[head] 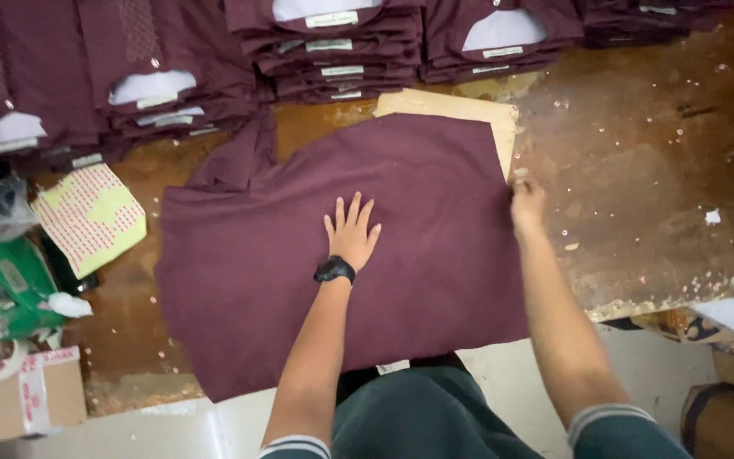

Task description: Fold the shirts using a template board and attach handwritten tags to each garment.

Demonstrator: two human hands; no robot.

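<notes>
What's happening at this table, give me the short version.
A person is working on a maroon garment spread face-down on a worn wooden table. The left hand lies flat, fingers spread, on the middle of the cloth, while the right hand grips its right edge beside a tan cardboard sheet that sticks out from under the top. Stacks of folded maroon shirts line the far side, and a sticker sheet lies to the left.

A person seen from above is wearing a dark green short-sleeved top whose sleeve cuffs are trimmed with pale stripes. Both forearms are showing bare below the sleeves. The left hand (pixel 352 235) is wearing a black wristwatch (pixel 334 270) with a dark band at the wrist. The right hand (pixel 527 206) is wearing nothing, with no ring or band showing.
</notes>
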